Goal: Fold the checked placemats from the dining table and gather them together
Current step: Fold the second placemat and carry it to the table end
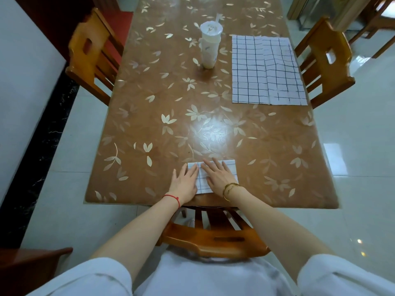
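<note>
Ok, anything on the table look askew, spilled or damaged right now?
Nothing spilled or damaged; the cup stands upright. Only the unfolded checked placemat at the far right looks untidy: a seam runs down its middle and the right half's grid ripples.

A small folded placemat (232, 167), white with dark checks, lies flat beneath the left hand (184, 182) and right hand (217, 176). An open placemat (267, 71) lies spread well beyond the right hand.

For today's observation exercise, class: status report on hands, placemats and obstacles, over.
Left hand and right hand flat, pressing folded placemat at near table edge. Unfolded placemat lies far right. Cup with straw beside it, not blocking.
</note>
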`<state>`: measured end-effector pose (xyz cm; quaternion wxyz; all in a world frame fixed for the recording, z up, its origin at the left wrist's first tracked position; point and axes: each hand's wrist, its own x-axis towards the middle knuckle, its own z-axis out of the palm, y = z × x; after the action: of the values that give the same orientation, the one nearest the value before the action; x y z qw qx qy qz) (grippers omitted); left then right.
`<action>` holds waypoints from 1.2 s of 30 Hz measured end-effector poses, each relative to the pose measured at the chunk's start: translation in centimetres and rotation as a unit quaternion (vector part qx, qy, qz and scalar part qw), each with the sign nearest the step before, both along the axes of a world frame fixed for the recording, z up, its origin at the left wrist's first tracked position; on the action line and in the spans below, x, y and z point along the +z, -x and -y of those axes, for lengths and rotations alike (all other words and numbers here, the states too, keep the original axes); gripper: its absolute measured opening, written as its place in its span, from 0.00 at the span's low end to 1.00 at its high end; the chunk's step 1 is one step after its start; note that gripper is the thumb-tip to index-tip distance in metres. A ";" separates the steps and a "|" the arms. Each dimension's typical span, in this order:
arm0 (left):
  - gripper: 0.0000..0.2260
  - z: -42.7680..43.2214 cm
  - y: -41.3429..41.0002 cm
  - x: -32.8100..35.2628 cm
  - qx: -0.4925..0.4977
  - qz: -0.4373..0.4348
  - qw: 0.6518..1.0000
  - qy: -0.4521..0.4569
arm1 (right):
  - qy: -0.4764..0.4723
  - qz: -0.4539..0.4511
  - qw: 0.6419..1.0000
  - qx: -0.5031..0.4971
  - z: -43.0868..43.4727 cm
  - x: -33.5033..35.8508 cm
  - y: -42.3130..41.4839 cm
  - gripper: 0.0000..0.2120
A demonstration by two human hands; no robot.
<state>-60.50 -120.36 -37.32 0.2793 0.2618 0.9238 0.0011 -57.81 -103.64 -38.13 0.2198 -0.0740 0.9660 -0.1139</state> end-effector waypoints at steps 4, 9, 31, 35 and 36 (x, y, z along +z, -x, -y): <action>0.32 0.3 0.9 -1.0 -0.012 0.026 0.999 0.031 | -0.017 0.037 0.999 -0.002 1.1 -0.7 0.8 0.28; 0.33 1.2 1.5 -1.1 -0.019 0.032 0.999 0.016 | -0.027 0.038 0.999 0.001 0.9 -1.7 0.2 0.28; 0.28 1.1 0.2 -1.3 0.134 -0.047 0.985 -0.101 | 0.079 -0.098 0.931 -0.343 -5.7 -1.2 -1.8 0.16; 0.17 0.6 -0.6 -1.5 0.366 -0.013 0.918 -0.149 | 0.114 0.014 0.848 -0.517 -4.9 -0.6 -1.6 0.09; 0.16 0.5 -0.6 -1.5 0.408 0.007 0.901 -0.150 | 0.116 0.039 0.836 -0.536 -4.6 -0.5 -1.7 0.10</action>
<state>-59.87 -120.87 -38.86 0.2186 -0.0991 0.9367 0.2550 -56.15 -99.00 -38.64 0.1522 0.4346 0.8250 -0.3277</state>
